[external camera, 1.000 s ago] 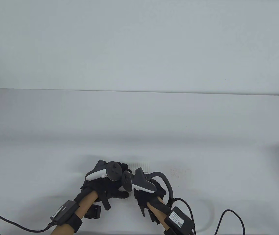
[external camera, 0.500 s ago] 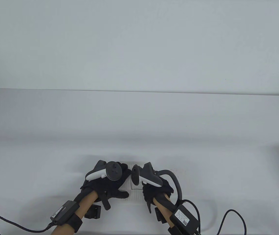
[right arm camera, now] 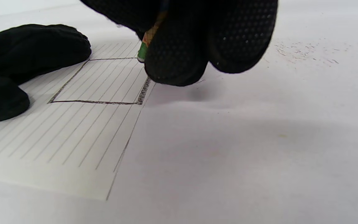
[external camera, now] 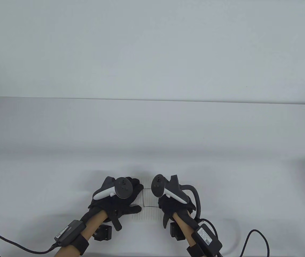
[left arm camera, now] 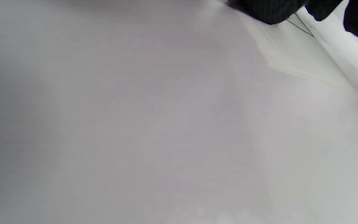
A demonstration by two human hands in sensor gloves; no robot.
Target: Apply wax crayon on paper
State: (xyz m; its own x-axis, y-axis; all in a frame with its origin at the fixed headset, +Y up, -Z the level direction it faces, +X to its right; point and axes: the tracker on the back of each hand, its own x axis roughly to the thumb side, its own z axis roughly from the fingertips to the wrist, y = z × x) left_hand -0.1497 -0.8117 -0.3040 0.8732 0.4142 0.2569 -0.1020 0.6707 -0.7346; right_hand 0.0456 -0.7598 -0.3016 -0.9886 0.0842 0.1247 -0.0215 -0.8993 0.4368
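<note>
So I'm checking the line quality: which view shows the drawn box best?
The right wrist view: the box on the paper is close, all sides visible. The table view shows it small between the hands; the left wrist view only catches line fragments.

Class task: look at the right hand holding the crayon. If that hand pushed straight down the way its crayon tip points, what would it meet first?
The right hand grips the crayon, tip angled down at the lined paper. It would likely meet the paper first, near the drawn rectangle; whether the tip already touches is hidden.
</note>
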